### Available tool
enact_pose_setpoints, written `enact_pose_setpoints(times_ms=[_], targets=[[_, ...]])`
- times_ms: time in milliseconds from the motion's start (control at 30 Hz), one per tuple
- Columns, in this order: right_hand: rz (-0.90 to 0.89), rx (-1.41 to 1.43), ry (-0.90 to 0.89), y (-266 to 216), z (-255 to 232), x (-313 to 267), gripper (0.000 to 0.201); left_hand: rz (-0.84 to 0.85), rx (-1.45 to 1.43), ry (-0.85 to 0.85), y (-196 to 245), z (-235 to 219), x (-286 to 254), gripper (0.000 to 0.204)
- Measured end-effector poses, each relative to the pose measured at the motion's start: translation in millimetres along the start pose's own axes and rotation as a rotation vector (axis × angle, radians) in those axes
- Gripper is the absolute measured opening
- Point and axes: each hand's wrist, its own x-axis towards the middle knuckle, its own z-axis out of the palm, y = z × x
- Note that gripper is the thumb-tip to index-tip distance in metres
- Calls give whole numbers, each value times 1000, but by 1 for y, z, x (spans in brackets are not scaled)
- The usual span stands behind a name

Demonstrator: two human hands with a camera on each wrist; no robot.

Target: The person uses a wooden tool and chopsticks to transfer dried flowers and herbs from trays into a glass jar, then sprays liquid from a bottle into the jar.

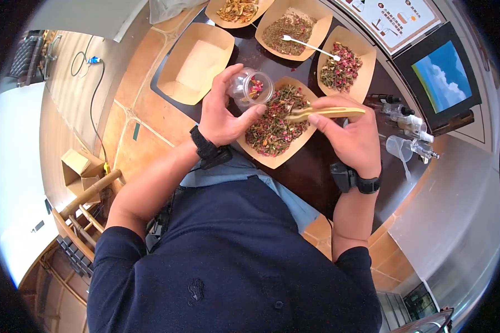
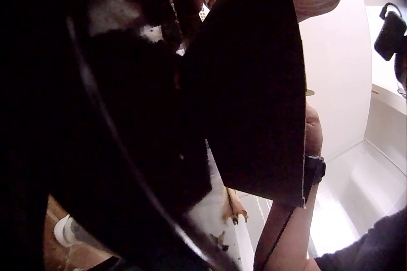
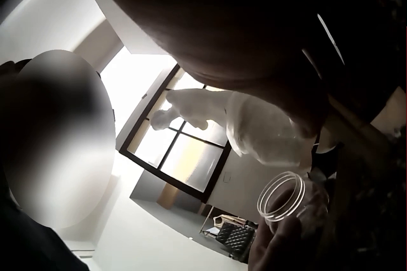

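In the head view my left hand (image 1: 223,114) grips a clear round jar (image 1: 242,89), its open mouth tilted toward me, with a few red and yellow petals inside. My right hand (image 1: 354,136) pinches pale wooden tongs (image 1: 339,112). Their tips reach into the dried herb and petal mix (image 1: 275,129) in a paper tray (image 1: 269,161). That tray sits right below the jar. The right wrist view shows the jar's ridged rim (image 3: 281,196) from the side. A dark tray wall (image 2: 254,93) fills much of the left wrist view.
An unfilled paper tray (image 1: 215,45) stands at the left. Behind are trays of dried slices (image 1: 236,10), crushed herbs (image 1: 289,34) with a white stirrer (image 1: 311,48), and rosebuds with leaves (image 1: 341,69). Small bottles (image 1: 414,125) and a clear cup (image 1: 398,147) line the right side.
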Motion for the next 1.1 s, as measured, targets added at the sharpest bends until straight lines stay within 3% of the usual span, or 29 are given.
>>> enact_pose_setpoints(times_ms=[100,167,267,367,567,633,700,900,1100], targets=[[17,52,-68,-8,2,-2,18,-3,-9,10,-1,0,1,91],[-132,35,-18,-6,6,-1,19,5,-19,11,-1,0,0,91],[-148,132,-66,1,24,0,20,16,25,24,0,2,1,90],[-82,-41,-4,-5,22,-4,20,-17,31,-41,5,0,1,88],[-18,-100,164,-11,14,-14,19,-3,33,-53,4,-2,3,88],[-153,-136,253,-14,26,-28,20,-23,43,-48,1,0,2,88],[-124,-71,225,-19,36,-46,23,-12,35,-48,4,0,4,87],[74,55,434,-30,63,-95,23,-26,-255,46,0,-1,2,89],[111,187,549,-31,66,-114,26,-3,-374,12,-2,-8,2,88]])
